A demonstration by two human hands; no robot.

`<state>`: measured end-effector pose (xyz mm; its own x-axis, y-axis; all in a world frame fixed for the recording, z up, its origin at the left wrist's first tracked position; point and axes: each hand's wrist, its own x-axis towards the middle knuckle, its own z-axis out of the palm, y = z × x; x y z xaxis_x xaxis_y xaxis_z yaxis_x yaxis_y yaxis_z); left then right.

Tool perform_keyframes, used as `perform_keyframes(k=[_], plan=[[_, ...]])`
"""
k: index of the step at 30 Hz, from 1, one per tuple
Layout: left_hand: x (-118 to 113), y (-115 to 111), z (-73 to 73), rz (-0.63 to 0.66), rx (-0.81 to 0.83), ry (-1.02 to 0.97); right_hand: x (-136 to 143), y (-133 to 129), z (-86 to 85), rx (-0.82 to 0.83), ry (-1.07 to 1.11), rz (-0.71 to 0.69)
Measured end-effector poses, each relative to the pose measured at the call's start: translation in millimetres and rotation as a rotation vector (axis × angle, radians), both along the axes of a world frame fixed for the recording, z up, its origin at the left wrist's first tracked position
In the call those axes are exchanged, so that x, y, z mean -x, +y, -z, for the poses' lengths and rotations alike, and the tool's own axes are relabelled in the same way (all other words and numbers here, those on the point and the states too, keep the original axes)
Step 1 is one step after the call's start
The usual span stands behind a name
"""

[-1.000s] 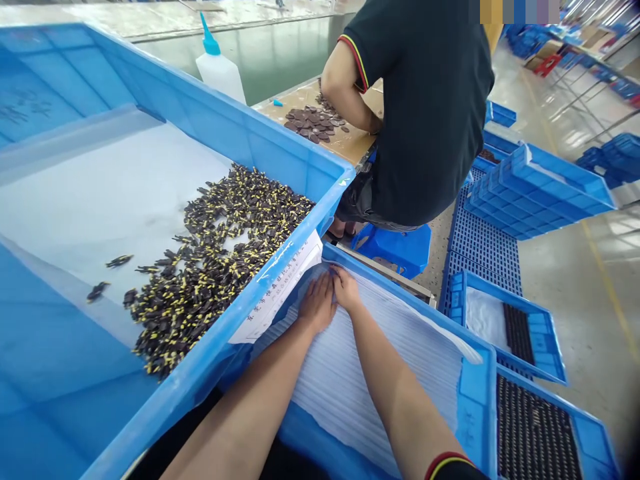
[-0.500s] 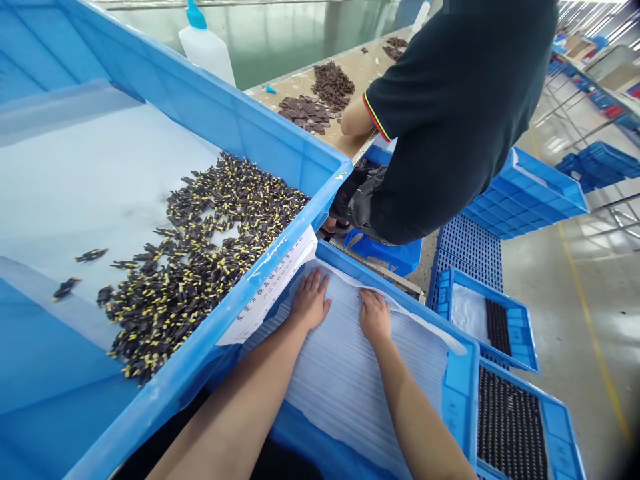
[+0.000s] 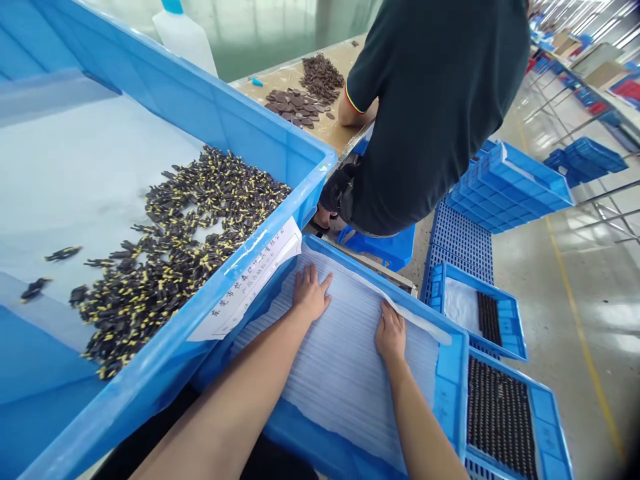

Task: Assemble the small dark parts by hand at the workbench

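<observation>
A thin white foam sheet (image 3: pixel 345 347) lines a shallow blue tray (image 3: pixel 450 407) in front of me. My left hand (image 3: pixel 311 293) lies flat on the sheet near its far left corner, with fingers and thumb spread. Farther right, my right hand (image 3: pixel 391 331) rests on the sheet with its fingertips at the curled far edge; the fingers are extended and lie close together. Both hands press on the sheet without lifting it. To the left, a big blue bin (image 3: pixel 320 167) holds a heap of small black pieces with yellow tips (image 3: pixel 175 267).
A paper label (image 3: pixel 245 287) hangs on the bin's near wall. A co-worker (image 3: pixel 430 120) bends over a bench (image 3: pixel 345 137) with brown parts. At right are trays (image 3: pixel 550 427) with rows of dark pieces and stacked blue crates (image 3: pixel 510 187). A white bottle (image 3: pixel 187 43) stands behind the bin.
My right hand has slid right along the sheet's far edge. My left hand's fingers have spread more. The whole view has shifted slightly, and the co-worker has leaned a little.
</observation>
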<state>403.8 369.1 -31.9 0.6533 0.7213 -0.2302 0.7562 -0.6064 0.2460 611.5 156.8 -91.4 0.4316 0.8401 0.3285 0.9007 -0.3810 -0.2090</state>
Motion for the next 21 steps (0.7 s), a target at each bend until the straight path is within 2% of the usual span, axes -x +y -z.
perform_keyframes(k=[3, 7, 12, 16, 21], plan=[[-5, -2, -2.1, 0.014, -0.044, -0.022, 0, 2, 9.8, -0.03, 0.0, 0.02], [-17, -7, -2.1, 0.16, -0.092, -0.099, 1, 1, 13.2, -0.03, -0.007, 0.027], [-24, -9, 11.9, 0.167, -0.066, -0.133, 4, 4, 9.1, -0.006, 0.025, 0.061], [-20, -5, 22.6, 0.163, -0.036, -0.159, 0, 1, 6.0, 0.0, 0.068, 0.184], [-25, -3, 20.0, 0.149, -0.013, -0.138, -14, -9, -12.2, 0.019, 0.082, 0.392]])
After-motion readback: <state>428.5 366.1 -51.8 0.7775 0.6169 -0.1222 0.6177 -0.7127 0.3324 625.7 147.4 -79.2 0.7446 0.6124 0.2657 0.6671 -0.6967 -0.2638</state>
